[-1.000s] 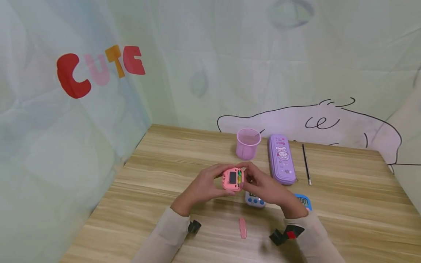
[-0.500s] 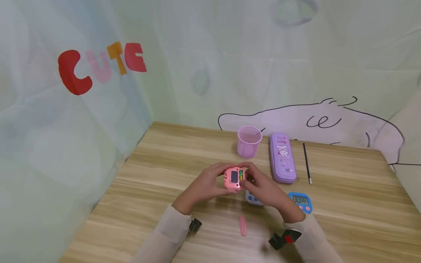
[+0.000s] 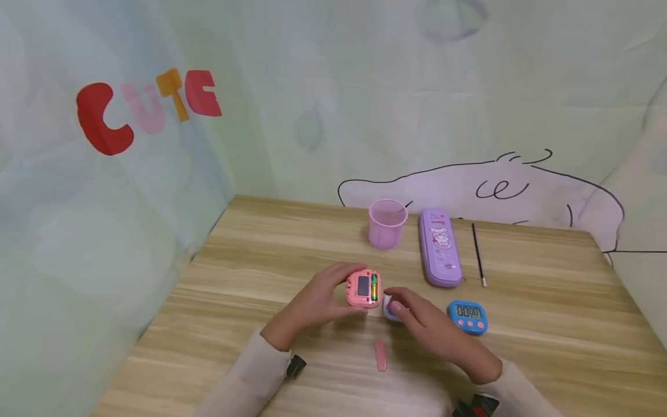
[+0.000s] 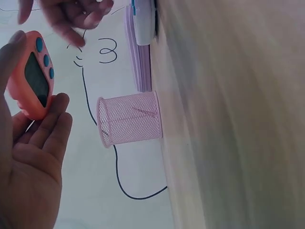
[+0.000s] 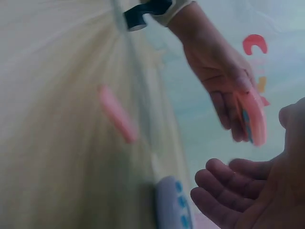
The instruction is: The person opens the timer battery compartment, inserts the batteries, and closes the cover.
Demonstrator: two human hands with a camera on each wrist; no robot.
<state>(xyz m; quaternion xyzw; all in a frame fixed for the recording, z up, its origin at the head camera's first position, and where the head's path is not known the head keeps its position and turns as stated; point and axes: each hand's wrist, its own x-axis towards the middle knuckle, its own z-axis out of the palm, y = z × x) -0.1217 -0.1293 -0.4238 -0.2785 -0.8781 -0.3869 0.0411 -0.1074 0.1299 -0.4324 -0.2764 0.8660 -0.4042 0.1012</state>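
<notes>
My left hand (image 3: pixel 315 298) holds a pink digital timer (image 3: pixel 359 296) by its edges, thumb below and fingers above. The timer's back faces up toward the head view, and a green-and-gold battery (image 3: pixel 374 287) lies in its uncovered slot. In the left wrist view, the timer's front shows a dark screen and blue buttons. Just to the right, my right hand (image 3: pixel 432 327) is apart from the timer with relaxed, slightly bent fingers and nothing in them. It partly hides a white timer (image 3: pixel 389 311) with blue buttons. A pink battery cover (image 3: pixel 381 355) lies on the table nearer me.
A blue timer (image 3: pixel 468 317) sits right of my right hand. Farther back stand a pink mesh pen cup (image 3: pixel 386 229), a purple pencil case (image 3: pixel 441 249) and a black pencil (image 3: pixel 478 255). A printed cloth (image 3: pixel 292 116) hangs behind the wooden table (image 3: pixel 250 249).
My right hand has let go of the pink timer and drawn back to the right and toward me. The left hand still holds the timer, and its battery now shows fully.
</notes>
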